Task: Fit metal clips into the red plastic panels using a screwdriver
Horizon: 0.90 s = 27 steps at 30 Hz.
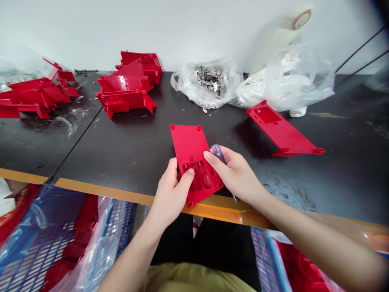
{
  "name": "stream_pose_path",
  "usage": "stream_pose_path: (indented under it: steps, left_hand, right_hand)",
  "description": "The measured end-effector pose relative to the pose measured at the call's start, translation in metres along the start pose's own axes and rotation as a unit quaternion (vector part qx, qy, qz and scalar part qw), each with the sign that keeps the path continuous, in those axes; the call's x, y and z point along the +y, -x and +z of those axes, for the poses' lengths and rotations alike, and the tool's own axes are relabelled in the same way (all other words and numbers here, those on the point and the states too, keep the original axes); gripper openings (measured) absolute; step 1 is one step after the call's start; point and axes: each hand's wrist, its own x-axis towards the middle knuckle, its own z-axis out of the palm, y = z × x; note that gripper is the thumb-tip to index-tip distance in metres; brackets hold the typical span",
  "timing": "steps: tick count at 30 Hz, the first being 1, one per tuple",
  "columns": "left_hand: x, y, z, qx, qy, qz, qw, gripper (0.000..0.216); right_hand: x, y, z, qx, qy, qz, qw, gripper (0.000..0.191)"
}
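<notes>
A red plastic housing (190, 142) with a battery compartment is held tilted over the table's front edge. Small metal springs show at the compartment's upper end. My left hand (172, 190) is closed on the housing's left side, its thumb pressing in the compartment. On the opposite edge, my right hand (237, 170) grips the housing between thumb and fingers. It also holds a tool with a clear purple handle (218, 153), apparently a screwdriver; a thin metal end shows below the palm. Most of the tool is hidden by the hand.
Another red housing (282, 129) lies at the right. More red housings (126, 87) are stacked at the back and far left. A plastic bag of small metal parts (209, 81) and a bag with white contents (285, 81) stand by the wall. Blue crates (30, 251) flank my lap.
</notes>
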Motion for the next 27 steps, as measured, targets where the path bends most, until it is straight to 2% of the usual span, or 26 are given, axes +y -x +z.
stream_pose_path:
  steps: [3,7,9,12,15,18,22,25,27]
  left_hand:
    - [-0.001,0.002,-0.004,0.013,-0.106,0.014,0.994,0.021]
    - [-0.002,0.003,-0.002,0.034,-0.156,0.022,0.987,0.022]
    - [-0.003,0.003,-0.001,0.036,-0.149,0.025,0.988,0.025]
    - [-0.005,0.002,-0.001,0.031,-0.124,0.024,0.991,0.034]
    - [-0.006,0.002,-0.003,0.027,-0.107,0.021,0.994,0.041]
    - [-0.006,0.002,-0.004,0.017,-0.099,0.019,0.995,0.041]
    - [-0.006,0.002,-0.005,-0.003,-0.102,0.020,0.995,0.040]
    - [-0.004,0.002,-0.006,-0.012,-0.106,0.020,0.994,0.041]
    - [-0.003,0.002,-0.006,-0.019,-0.106,0.016,0.994,0.042]
  right_hand:
    - [0.002,-0.004,-0.003,-0.019,0.052,0.005,0.998,0.040]
    - [0.003,-0.006,-0.008,-0.015,0.115,-0.010,0.993,0.044]
    - [-0.002,-0.007,-0.013,0.028,0.100,-0.019,0.994,0.044]
    - [-0.015,-0.008,-0.026,0.130,-0.043,-0.022,0.990,0.045]
    - [-0.033,-0.007,-0.038,0.223,-0.187,-0.091,0.952,0.047]
    - [-0.046,-0.007,-0.038,0.263,-0.230,-0.159,0.923,0.048]
    - [-0.052,-0.013,-0.019,0.250,-0.256,-0.199,0.912,0.049]
    - [-0.046,-0.023,0.000,0.241,-0.253,-0.298,0.888,0.037]
    - [-0.039,-0.027,0.008,0.228,-0.239,-0.363,0.871,0.037]
